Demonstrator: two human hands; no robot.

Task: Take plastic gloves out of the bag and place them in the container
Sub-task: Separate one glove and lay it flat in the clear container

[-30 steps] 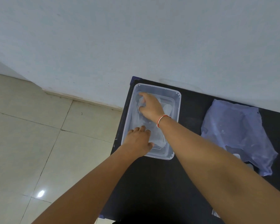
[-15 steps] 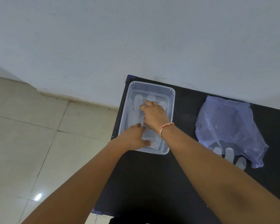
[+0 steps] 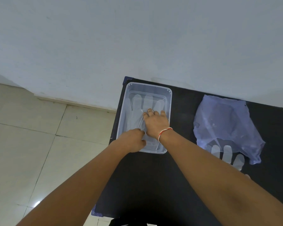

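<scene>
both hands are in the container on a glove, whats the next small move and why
Probably lift the right hand off the glove and reach for the bag. The glove already lies flat inside the container, its fingers spread toward the far end. More glove fingers poke out of the bag's near edge on the table. The left hand could stay at the container's near end.

Soft, dim light; glare spot on floor tiles (image 3: 36, 203); wide-angle edge distortion.

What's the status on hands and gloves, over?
Both hands in the container: right hand flat on the glove, left hand at its cuff end. More gloves poking from the bag. Nothing in the way.
</scene>
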